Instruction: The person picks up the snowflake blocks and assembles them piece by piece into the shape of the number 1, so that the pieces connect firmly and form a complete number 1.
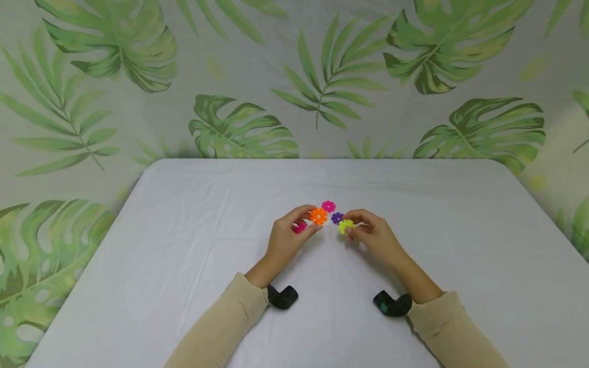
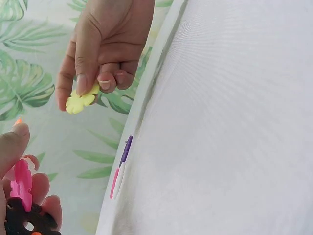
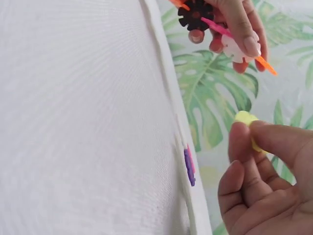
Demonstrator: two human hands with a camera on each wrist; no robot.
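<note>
Your left hand (image 1: 287, 236) pinches joined cluster (image 1: 313, 220), orange, pink, black, white discs. Right hand (image 1: 372, 235) pinches yellow disc (image 1: 345, 226), unattached. Pink disc (image 1: 329, 206), purple disc (image 1: 337, 217) wait mid-frame on table (image 1: 184, 245).

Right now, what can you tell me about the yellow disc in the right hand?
The yellow disc is a small flat flower-shaped piece with notched petals round its rim, plastic by the look of it. The right hand pinches it between thumb and fingertips, lifted off the table. It sits just right of the left hand's cluster of joined discs, apart from it, and nothing else touches it.
</note>
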